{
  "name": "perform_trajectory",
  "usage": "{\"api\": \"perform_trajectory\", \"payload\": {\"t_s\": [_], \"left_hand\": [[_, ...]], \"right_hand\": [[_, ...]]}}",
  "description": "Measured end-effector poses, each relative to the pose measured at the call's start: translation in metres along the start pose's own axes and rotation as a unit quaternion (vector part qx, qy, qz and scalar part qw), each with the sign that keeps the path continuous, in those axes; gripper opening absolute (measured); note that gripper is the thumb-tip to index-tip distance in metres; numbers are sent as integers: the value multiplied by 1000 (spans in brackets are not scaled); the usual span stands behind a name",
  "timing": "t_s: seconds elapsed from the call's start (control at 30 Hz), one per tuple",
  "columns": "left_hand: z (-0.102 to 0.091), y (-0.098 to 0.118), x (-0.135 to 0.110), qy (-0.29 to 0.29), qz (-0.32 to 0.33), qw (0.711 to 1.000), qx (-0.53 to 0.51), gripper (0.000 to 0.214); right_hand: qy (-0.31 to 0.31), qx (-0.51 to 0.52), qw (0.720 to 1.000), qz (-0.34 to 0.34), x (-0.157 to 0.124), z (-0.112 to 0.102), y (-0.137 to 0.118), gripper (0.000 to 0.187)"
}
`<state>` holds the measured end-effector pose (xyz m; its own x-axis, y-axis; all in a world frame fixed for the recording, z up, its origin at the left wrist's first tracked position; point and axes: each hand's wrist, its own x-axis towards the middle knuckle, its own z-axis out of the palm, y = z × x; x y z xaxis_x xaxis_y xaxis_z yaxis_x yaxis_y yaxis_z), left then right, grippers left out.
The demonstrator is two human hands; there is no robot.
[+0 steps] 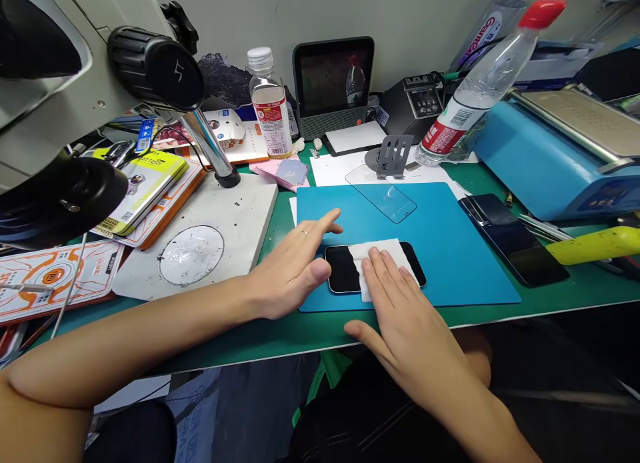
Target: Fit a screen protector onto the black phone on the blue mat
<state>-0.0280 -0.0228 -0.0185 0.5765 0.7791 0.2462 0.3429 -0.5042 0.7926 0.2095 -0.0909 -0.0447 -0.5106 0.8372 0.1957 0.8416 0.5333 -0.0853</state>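
Observation:
A black phone (pixel 341 269) lies face up on a blue mat (pixel 450 249) near the table's front edge. A white wipe (pixel 383 256) is spread over its screen. My right hand (pixel 400 316) lies flat on the wipe, fingers stretched and pressing it onto the glass. My left hand (pixel 295 266) rests at the phone's left end, thumb against its edge, fingers spread on the mat. A clear glass screen protector (pixel 385 195) lies on the mat further back.
A microscope (pixel 75 83) and its white base (pixel 210 236) stand at left beside boxed packs (pixel 145 183). Two plastic bottles (pixel 270 103) (pixel 480 83), a small screen (pixel 334 83), a blue machine (pixel 560 149), a second dark phone (pixel 510 236) and a yellow-handled tool (pixel 595 244) surround the mat.

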Motion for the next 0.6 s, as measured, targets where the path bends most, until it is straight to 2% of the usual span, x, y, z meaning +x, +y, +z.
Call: {"api": "perform_trajectory", "payload": {"t_s": [0.1,0.2,0.3,0.37,0.43,0.6], "left_hand": [[-1,0,0,-1,3,1000,8,94],[-3,2,0,13,27,1000,5,87],[-6,7,0,37,84,996,-3,58],[-7,10,1,55,102,993,5,37],[-7,12,1,76,103,992,16,25],[-5,14,0,134,124,983,34,12]], "right_hand": [[-17,40,999,-13,16,-2,-5,88],[5,88,996,-29,23,-12,-1,72],[73,130,988,38,28,-27,20,52],[76,161,979,99,39,-34,39,48],[5,166,975,146,54,-36,56,51],[-108,148,978,99,88,-33,73,44]]}}
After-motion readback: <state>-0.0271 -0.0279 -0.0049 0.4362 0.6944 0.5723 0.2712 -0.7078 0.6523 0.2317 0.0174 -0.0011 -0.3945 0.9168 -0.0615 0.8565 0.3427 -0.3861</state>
